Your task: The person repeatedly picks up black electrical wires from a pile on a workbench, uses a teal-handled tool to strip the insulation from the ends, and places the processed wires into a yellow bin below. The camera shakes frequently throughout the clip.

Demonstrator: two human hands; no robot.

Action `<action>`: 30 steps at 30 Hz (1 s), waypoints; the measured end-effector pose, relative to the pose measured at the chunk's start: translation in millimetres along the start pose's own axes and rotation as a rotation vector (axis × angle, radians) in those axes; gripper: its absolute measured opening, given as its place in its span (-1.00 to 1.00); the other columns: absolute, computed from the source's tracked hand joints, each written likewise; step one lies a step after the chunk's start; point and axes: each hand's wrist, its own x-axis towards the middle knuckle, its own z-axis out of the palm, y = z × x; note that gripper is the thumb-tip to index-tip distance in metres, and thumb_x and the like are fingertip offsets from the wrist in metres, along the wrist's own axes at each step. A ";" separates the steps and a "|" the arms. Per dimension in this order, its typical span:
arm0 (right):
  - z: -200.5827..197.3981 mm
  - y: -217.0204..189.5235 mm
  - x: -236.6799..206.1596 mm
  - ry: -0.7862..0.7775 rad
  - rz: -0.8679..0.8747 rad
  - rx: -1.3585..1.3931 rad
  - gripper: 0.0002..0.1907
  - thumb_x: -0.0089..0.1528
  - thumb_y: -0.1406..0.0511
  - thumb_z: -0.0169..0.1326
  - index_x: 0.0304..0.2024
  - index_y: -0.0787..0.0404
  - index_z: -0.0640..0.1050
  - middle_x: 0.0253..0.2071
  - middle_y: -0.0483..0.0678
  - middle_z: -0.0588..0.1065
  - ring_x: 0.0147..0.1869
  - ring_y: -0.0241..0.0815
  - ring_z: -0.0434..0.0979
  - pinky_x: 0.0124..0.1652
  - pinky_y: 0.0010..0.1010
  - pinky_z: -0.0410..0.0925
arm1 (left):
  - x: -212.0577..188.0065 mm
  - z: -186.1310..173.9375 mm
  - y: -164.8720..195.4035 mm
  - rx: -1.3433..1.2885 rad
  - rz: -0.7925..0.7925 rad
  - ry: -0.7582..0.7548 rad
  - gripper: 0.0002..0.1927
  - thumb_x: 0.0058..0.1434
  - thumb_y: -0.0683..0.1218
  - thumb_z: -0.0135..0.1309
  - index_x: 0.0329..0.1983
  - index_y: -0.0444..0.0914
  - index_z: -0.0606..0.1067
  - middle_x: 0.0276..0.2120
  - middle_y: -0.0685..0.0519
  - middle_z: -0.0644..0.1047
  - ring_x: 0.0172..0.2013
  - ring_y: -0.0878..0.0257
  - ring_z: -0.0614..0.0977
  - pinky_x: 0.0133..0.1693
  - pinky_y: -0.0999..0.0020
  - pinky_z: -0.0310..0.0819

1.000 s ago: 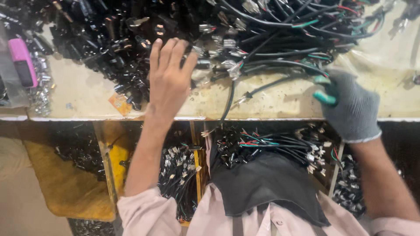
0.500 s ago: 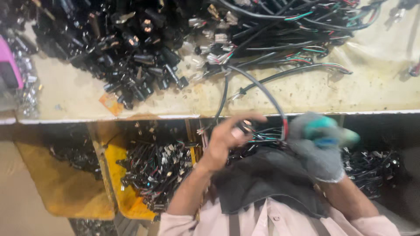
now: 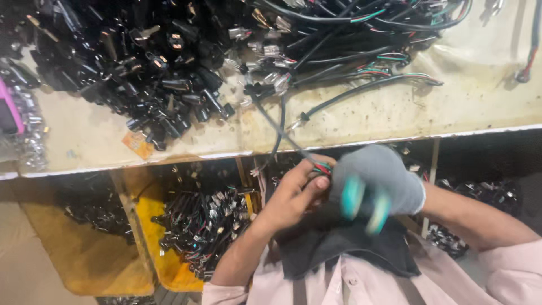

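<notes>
My bare left hand (image 3: pixel 293 192) pinches the end of a black cable (image 3: pixel 282 133) with red and green wires showing at its tip, just below the bench edge. My right hand (image 3: pixel 378 178), in a grey glove, is closed around a teal-handled tool (image 3: pixel 364 203), blurred by motion, right beside the wire ends. The cable runs up from my fingers onto the bench top and into a tangle of black wire harnesses (image 3: pixel 350 34).
A heap of black connectors (image 3: pixel 141 62) covers the bench's left half. The worn cream bench top (image 3: pixel 395 107) ends in a white edge. Below it, yellow bins (image 3: pixel 147 237) hold wired connectors. A pink object (image 3: pixel 8 110) lies at the far left.
My left hand left the connector heap on the bench and came down to my lap with a cable. My gloved right hand moved from the bench's right side to meet it.
</notes>
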 end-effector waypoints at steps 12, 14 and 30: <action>21.6 -49.5 -0.9 0.671 -0.101 1.522 -0.73 0.16 0.21 0.22 -0.36 0.20 0.41 -0.47 -0.01 0.36 -0.41 -0.04 0.36 -0.38 -0.24 0.29 | -10.6 5.2 -5.5 0.334 0.462 0.075 -0.69 0.47 -0.05 0.06 0.14 -0.34 0.50 -0.16 -0.11 0.63 -0.14 0.10 0.71 -0.05 0.32 0.59; 28.3 -44.2 3.6 0.694 -0.071 1.612 -0.74 0.16 0.21 0.21 -0.34 0.20 0.42 -0.46 -0.01 0.37 -0.41 -0.03 0.38 -0.39 -0.24 0.29 | -16.0 9.5 -9.9 0.287 0.407 0.073 -0.64 0.42 0.02 0.10 0.10 -0.33 0.54 -0.25 -0.07 0.63 -0.23 0.16 0.71 -0.14 0.36 0.57; -1.8 -5.7 47.9 0.589 -0.082 0.658 -0.72 0.14 0.19 0.15 -0.20 0.19 0.45 -0.39 0.04 0.46 -0.41 0.06 0.49 -0.45 -0.25 0.33 | -9.7 4.6 -1.6 0.806 0.395 0.007 -0.32 0.31 -0.02 0.16 0.43 -0.39 0.30 -0.24 -0.18 0.57 -0.26 -0.04 0.66 -0.26 0.20 0.57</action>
